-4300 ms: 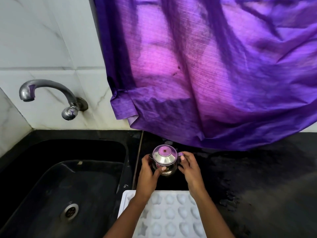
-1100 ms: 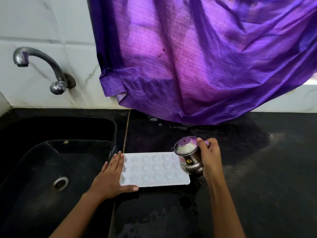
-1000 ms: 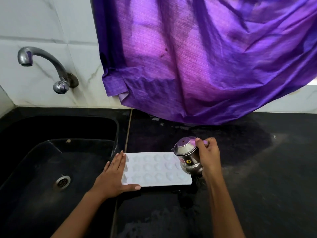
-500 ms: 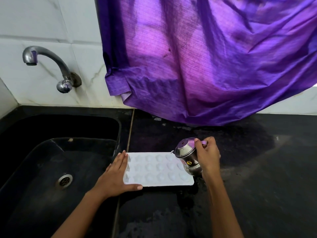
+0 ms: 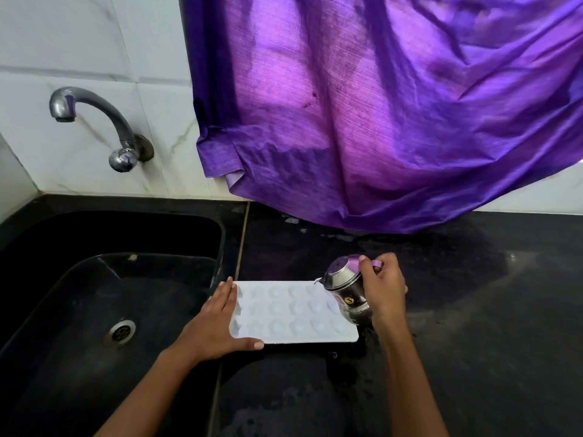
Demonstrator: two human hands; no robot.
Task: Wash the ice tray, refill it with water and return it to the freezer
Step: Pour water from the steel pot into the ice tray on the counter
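Observation:
A white ice tray with several rounded cells lies flat on the black counter, just right of the sink. My left hand rests against its left end, fingers flat along the edge and thumb along the front edge. My right hand grips the handle of a small lidded steel jug, tilted left with its spout over the tray's right end. I cannot tell whether water is coming out.
A black sink with a steel drain fills the left. A steel tap juts from the white tiled wall above it. A purple curtain hangs down to the counter's back edge. The counter looks wet.
The tray has been turned sideways on the counter. My left hand left the jug and now holds the tray's left end. My right hand has tilted the jug further toward the tray.

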